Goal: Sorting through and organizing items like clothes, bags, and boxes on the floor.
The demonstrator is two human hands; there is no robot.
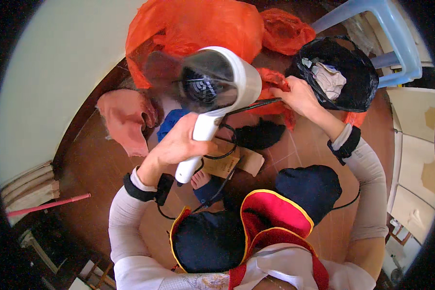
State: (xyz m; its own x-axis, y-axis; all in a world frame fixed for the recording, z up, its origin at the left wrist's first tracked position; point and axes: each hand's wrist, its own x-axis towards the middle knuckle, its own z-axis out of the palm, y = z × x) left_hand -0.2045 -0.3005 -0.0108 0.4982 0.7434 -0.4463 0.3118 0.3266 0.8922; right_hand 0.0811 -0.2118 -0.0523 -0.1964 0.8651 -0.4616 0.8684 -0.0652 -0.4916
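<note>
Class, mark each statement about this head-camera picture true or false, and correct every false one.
1. The left hand holds a white plastic hair dryer by its handle. True.
2. The right hand rests on the pale blue plastic chair. False: it is at the rim of the black plastic bag.
3. The black plastic bag is empty. False: crumpled pale material lies inside.
4. A large orange plastic bag lies beyond the dryer. True.

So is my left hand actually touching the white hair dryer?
Touching. The head view shows the left hand wrapped around the handle of the white hair dryer, fingers closed on it with no gap.
</note>
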